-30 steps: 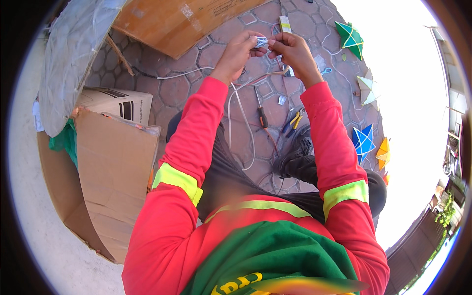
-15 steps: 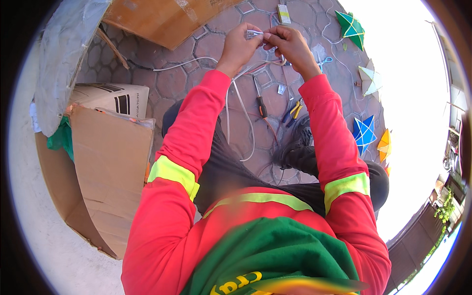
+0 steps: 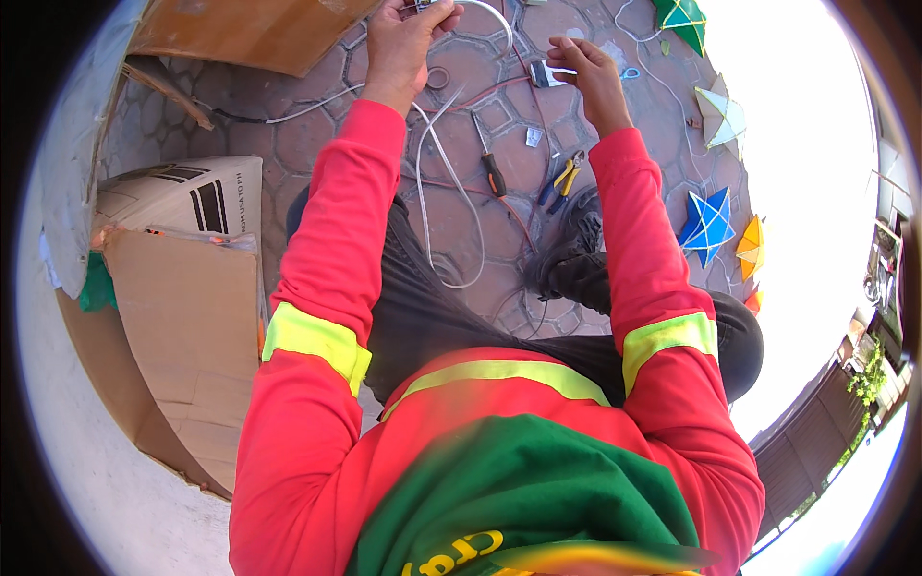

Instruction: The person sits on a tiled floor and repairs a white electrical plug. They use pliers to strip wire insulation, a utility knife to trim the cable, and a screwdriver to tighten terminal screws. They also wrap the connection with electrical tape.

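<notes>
Head view: left hand (image 3: 399, 43) and right hand (image 3: 591, 77) have just been pulled apart, so two-handed fiddling looks paused, tbh. Right one's held with fingers loosely spread; white cable (image 3: 502, 21) is pinched in the left, up top.

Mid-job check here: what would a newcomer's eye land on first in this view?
Probably the red sleeves with their bright yellow bands, stretching up through the middle. Next, the star-shaped ornaments in green, white, blue and orange, lined along the right side of the paving. Then the left hand at the top edge, with a white cable arching from it.
</notes>
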`<state>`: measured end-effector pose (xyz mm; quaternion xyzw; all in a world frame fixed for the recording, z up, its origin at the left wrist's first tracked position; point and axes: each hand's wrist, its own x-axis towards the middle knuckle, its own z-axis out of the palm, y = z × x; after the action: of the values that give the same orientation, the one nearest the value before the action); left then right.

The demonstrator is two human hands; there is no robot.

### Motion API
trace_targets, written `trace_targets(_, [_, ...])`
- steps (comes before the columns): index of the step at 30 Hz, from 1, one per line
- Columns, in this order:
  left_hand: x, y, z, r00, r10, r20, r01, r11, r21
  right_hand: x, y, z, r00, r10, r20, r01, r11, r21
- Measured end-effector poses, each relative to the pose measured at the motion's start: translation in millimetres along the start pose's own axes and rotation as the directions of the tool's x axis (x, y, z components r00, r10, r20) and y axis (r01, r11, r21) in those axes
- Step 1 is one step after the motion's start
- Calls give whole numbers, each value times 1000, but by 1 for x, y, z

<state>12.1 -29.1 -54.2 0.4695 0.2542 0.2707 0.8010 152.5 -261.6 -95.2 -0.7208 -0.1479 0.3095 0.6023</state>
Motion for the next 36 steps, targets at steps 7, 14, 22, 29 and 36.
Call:
trace_targets(7, [-4, 18, 7, 998, -56, 27, 57, 997, -59, -38, 81, -9, 990, 55, -127, -104, 902, -418])
trace_targets(14, [-3, -3, 13, 967, -180, 179, 156, 978, 140, -17, -72, 61, 857, -508, 87, 503, 785, -362])
trace_targets(22, [-12, -4, 14, 950, -220, 223, 205, 975, 90, -25, -87, 78, 778, -616, 120, 558, 592, -581])
trace_targets(29, [-16, -6, 16, 977, -138, 163, 111, 980, 167, -21, -91, 81, 950, -309, 41, 289, 825, -486])
trace_targets(36, [-17, -9, 14, 982, -55, 179, 8, 968, 252, -25, -103, 80, 987, 48, 151, -60, 996, 70])
